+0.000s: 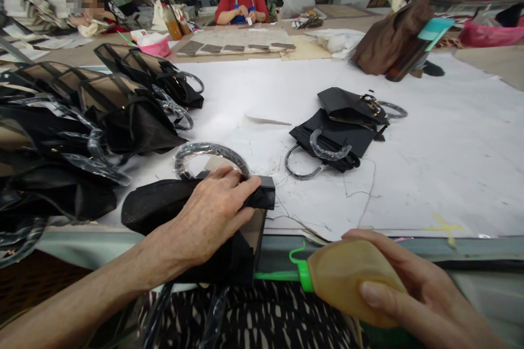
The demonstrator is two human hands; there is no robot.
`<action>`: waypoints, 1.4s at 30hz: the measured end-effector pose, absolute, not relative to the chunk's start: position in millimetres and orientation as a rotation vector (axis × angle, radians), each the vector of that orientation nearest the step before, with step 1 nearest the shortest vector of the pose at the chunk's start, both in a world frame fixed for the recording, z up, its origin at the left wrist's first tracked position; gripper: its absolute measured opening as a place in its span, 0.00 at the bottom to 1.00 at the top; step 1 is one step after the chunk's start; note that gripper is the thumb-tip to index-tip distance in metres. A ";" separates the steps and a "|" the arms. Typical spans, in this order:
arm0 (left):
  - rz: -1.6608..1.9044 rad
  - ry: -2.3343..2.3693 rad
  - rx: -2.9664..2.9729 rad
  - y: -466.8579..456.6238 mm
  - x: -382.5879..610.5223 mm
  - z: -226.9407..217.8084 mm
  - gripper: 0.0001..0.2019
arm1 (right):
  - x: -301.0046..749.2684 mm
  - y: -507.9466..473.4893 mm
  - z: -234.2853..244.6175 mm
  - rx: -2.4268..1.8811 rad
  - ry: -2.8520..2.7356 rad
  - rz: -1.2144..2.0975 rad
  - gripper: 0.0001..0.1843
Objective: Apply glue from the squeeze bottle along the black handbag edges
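Note:
My left hand [213, 212] lies fingers down on a black handbag [164, 204] at the table's front edge, pressing and gripping its top edge; the bag's plastic-wrapped round handle [210, 152] arcs just beyond my fingers. My right hand [417, 289] is wrapped round a soft tan squeeze bottle [347, 278] with a green cap and long green nozzle [278, 275]. The nozzle points left toward the bag's lower side, close to my lap.
A row of finished black bags [102, 114] with wrapped handles fills the left side. Two more black bags [344, 131] lie mid-table on the white sheet [450, 147]. A brown bag [388, 38] and a teal-capped bottle stand far right. Other people sit at the far side.

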State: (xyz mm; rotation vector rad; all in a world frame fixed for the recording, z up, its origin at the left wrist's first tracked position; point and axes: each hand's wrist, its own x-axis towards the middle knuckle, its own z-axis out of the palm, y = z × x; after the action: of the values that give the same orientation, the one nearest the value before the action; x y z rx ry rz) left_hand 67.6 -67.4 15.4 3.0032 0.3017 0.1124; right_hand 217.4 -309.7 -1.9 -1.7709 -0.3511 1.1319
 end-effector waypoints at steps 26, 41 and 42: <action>0.038 0.337 2.901 -65.0 67.1 20.5 0.13 | 241.0 -265.0 -34.6 -2.020 -1.001 0.606 0.24; 0.084 0.472 2.746 -30.9 80.9 47.3 0.13 | 255.0 -258.3 -47.4 -1.840 -1.447 0.133 0.22; 0.103 0.492 2.720 -28.2 80.3 48.1 0.14 | 254.5 -259.3 -44.4 -1.846 -1.390 0.106 0.21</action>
State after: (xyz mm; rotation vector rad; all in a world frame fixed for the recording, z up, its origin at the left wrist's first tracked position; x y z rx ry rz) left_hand 80.3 -28.2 48.1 2.7199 0.4923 0.1032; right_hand 254.5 -259.3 -44.4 -1.8464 -1.3896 0.1061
